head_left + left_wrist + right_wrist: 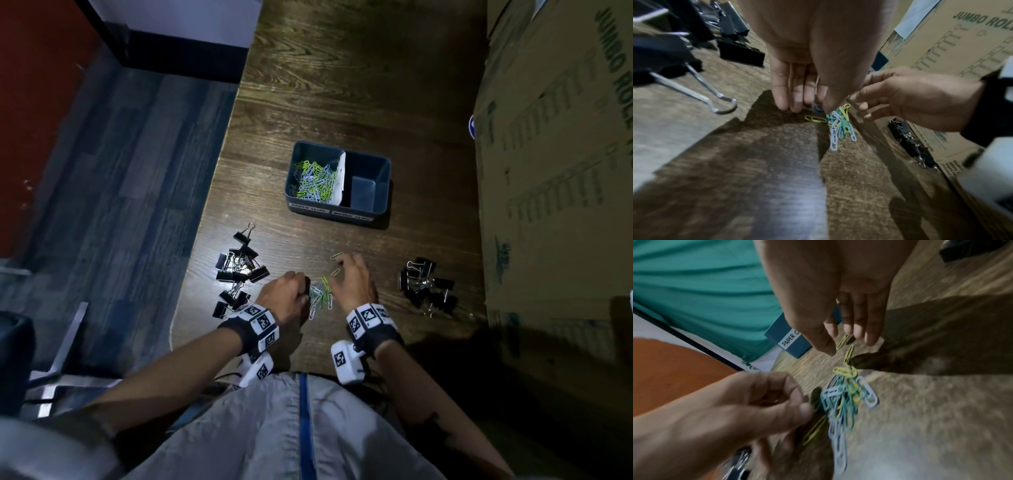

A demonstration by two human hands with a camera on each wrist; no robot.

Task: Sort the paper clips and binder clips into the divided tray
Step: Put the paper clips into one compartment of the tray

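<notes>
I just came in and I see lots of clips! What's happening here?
A person is sorting clips. Both hands, left hand and right hand, gather the loose paper clips on the wooden table. The divided tray already holds paper clips on one side. Black binder clips still wait in two piles.

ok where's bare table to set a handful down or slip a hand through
Free: the table beyond the divided tray, and the strip between tray and paper clips. Crowded: both hands over those clips, flanked by the left binder clips and right binder clips.

Left hand (286, 291) curled, right hand (352, 284) loosely spread.
</notes>
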